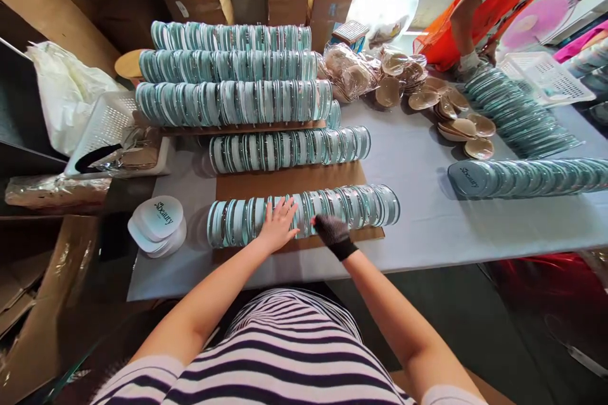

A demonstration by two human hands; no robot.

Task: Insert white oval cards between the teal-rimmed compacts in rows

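Observation:
A long row of clear, green-tinged round pieces (370, 205) lies on its side along a cardboard sheet (289, 180), with pale layers between the pieces. My left hand (279, 223) is bare and rests on the middle of this row, fingers spread. Just to its right, my right hand (331, 229) wears a dark striped glove. Its fingers are curled in at the row's near side, and anything in them is hidden. A similar row (289, 149) lies just behind. White rounded cards marked "beauty" (159, 224) are stacked left of the near row.
More rows (232, 103) stand at the back left, beside a white basket (102, 123). Bagged brown oval pieces (349, 73) and loose brown bowls (458, 126) lie behind. Another row (527, 177) is at right. Beyond, a person in orange (494, 6) handles clear pieces (517, 111).

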